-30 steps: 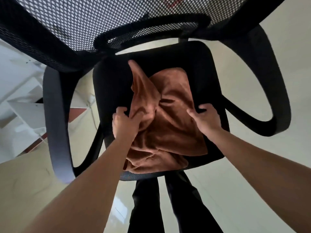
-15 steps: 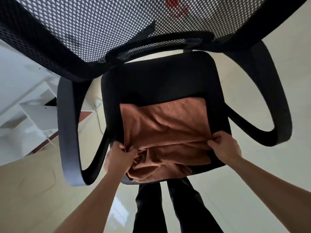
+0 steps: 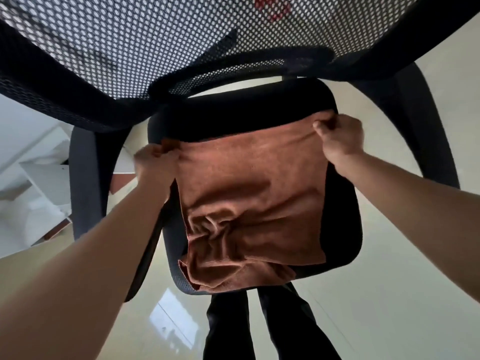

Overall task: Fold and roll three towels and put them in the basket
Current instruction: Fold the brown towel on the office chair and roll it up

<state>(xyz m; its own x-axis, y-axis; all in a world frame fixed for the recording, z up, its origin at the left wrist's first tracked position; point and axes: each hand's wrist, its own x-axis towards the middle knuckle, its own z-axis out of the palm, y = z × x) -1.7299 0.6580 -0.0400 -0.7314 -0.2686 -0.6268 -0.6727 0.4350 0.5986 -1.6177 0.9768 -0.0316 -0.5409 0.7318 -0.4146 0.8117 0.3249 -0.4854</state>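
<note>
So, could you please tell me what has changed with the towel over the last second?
The left hand and right hand drew an edge of the brown towel toward the backrest, spreading it flatter; each grips a far corner. The towel stays on the chair seat, near end crumpled.

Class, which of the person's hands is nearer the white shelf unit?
Left. The left hand grips the towel corner toward the shelf; the right hand grips the opposite corner, farther away.

towel (image 3: 249, 193) | rust-brown | spread flat, near edge bunched | chair seat (image 3: 342, 224)
</note>
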